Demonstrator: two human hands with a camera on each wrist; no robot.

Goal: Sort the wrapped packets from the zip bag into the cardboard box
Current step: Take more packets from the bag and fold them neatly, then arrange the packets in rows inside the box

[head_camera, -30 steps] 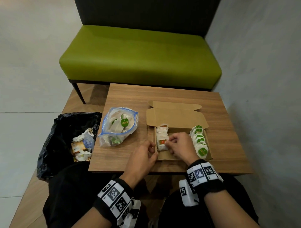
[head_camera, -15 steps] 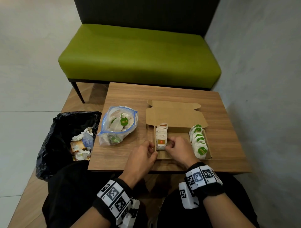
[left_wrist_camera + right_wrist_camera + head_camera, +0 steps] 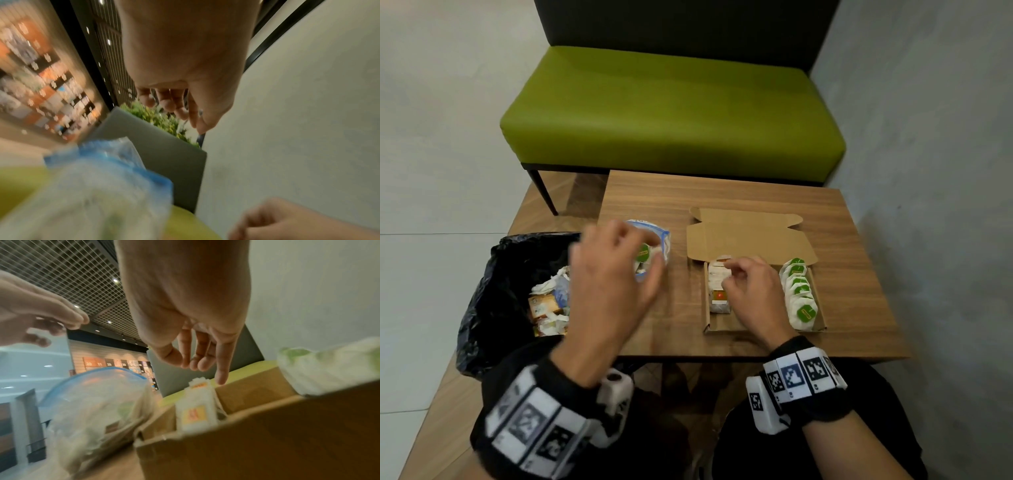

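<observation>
From the head view, the zip bag (image 3: 654,248) sits left of the cardboard box (image 3: 763,323) on the wooden table (image 3: 852,274), near its front edge. White packets with green hexagonal stickers (image 3: 800,298) line the box's right wall and orange-labelled ones (image 3: 719,291) its left — the print is too small to read. A black bin bag (image 3: 493,291) lies left of the table, a green bench (image 3: 671,113) behind.

Left wrist view: the left hand (image 3: 185,65) hovers above the bag, fingers loosely spread, empty.

Right wrist view: the right hand (image 3: 191,321) hangs over the box, fingers relaxed, holding nothing; numbered wall panels read "20" and "11".
</observation>
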